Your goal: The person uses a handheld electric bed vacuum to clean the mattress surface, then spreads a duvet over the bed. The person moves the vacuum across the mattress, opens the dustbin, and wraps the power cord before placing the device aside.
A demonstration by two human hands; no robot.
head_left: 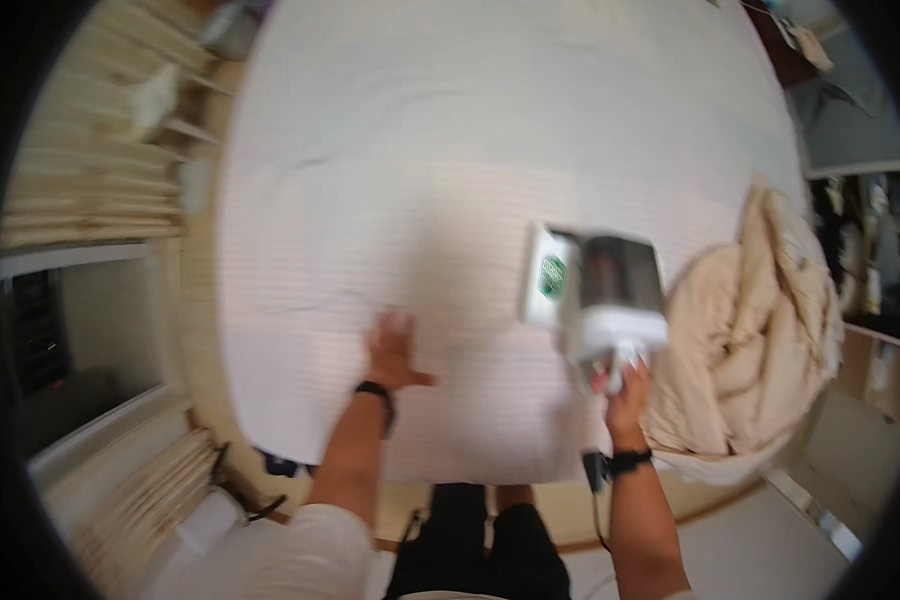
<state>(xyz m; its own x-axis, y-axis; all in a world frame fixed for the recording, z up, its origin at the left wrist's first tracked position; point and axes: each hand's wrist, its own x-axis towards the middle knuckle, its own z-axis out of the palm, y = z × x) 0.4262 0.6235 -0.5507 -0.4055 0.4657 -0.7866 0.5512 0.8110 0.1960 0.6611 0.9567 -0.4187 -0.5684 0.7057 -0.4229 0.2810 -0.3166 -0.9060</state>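
Note:
My right hand is wrapped round the white handle of a handheld vacuum cleaner, which has a dark see-through top and looks blurred. Against its left side shows a white flat piece with a green patch; whether it belongs to the vacuum I cannot tell. Over the near left part of the bed, my left hand holds nothing, fingers apart and thumb pointing right. Beneath both hands spreads a pale pink and white bed sheet with a few creases. The vacuum's underside is hidden.
A bunched beige quilt lies on the bed's right side, close to the vacuum. Pleated curtains and a window stand to the left. Shelves with assorted things line the right. A cord hangs by my right wrist.

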